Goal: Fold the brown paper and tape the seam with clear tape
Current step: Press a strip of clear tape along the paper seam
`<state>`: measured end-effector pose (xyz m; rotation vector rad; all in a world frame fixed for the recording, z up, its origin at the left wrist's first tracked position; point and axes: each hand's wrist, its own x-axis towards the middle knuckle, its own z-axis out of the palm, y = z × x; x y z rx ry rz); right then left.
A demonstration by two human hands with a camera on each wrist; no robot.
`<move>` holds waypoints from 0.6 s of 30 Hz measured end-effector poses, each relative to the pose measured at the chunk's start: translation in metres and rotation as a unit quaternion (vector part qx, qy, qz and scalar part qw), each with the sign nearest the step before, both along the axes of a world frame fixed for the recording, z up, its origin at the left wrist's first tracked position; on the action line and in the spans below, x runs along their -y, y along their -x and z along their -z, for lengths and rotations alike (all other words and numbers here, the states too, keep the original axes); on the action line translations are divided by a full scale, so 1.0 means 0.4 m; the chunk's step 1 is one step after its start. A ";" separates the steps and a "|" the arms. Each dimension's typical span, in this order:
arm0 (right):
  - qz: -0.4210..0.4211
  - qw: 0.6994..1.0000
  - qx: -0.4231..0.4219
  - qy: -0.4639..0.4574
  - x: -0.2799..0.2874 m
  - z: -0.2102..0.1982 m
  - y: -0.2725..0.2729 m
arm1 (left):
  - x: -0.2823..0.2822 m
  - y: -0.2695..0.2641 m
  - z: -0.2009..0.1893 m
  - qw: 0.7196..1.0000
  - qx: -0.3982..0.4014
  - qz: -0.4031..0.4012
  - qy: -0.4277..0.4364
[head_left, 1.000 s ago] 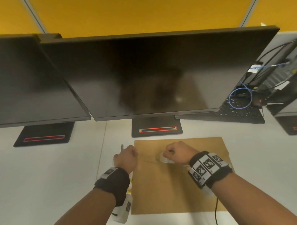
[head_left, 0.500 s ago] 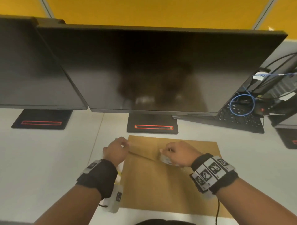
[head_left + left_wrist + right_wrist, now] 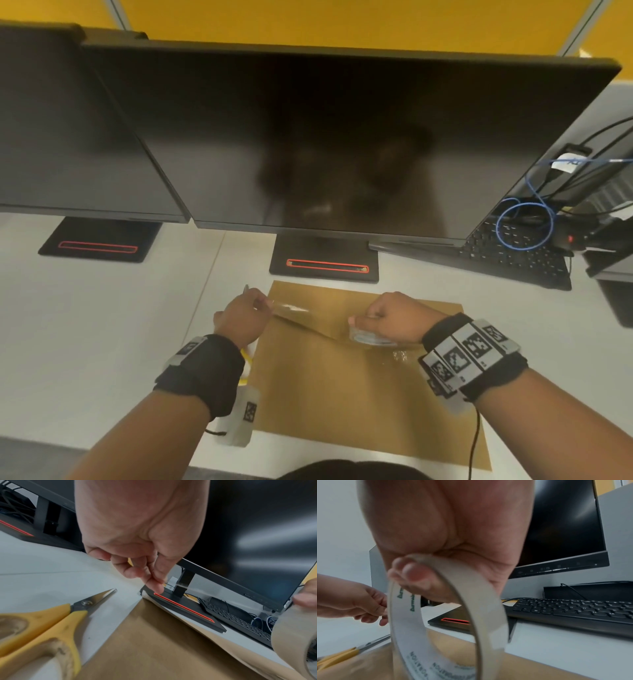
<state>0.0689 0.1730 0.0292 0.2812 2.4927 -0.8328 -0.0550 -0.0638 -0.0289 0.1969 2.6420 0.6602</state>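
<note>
A flat sheet of brown paper [image 3: 359, 387] lies on the white desk [image 3: 102, 335] near its front edge. The right hand [image 3: 390, 318] grips a roll of clear tape [image 3: 447, 622]. The left hand [image 3: 243, 318] pinches what seems the pulled-out tape strip [image 3: 291, 310], stretched above the paper. Yellow-handled scissors [image 3: 42, 622] lie just left of the paper.

Yellow-handled scissors [image 3: 51, 626] lie on the white desk [image 3: 85, 325] below two dark monitors [image 3: 342, 144].

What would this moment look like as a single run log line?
stage: pulling tape | left hand: pinches tape end | right hand: grips tape roll | brown paper: flat on desk | scissors: idle, left of paper
</note>
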 end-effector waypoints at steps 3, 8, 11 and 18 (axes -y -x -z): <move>-0.016 0.999 -0.003 -0.048 -0.003 0.008 -0.002 | -0.008 -0.006 0.000 1.000 -0.002 -0.002 0.003; 0.017 0.999 -0.002 0.048 -0.025 -0.002 -0.032 | 0.012 0.012 0.010 1.000 -0.001 -0.019 -0.017; 0.048 0.990 -0.003 0.133 -0.037 -0.005 -0.046 | 0.030 0.020 0.016 1.000 -0.008 -0.011 -0.019; 0.037 0.997 0.011 0.073 -0.026 0.000 -0.041 | 0.012 -0.005 0.015 0.999 -0.045 -0.007 -0.011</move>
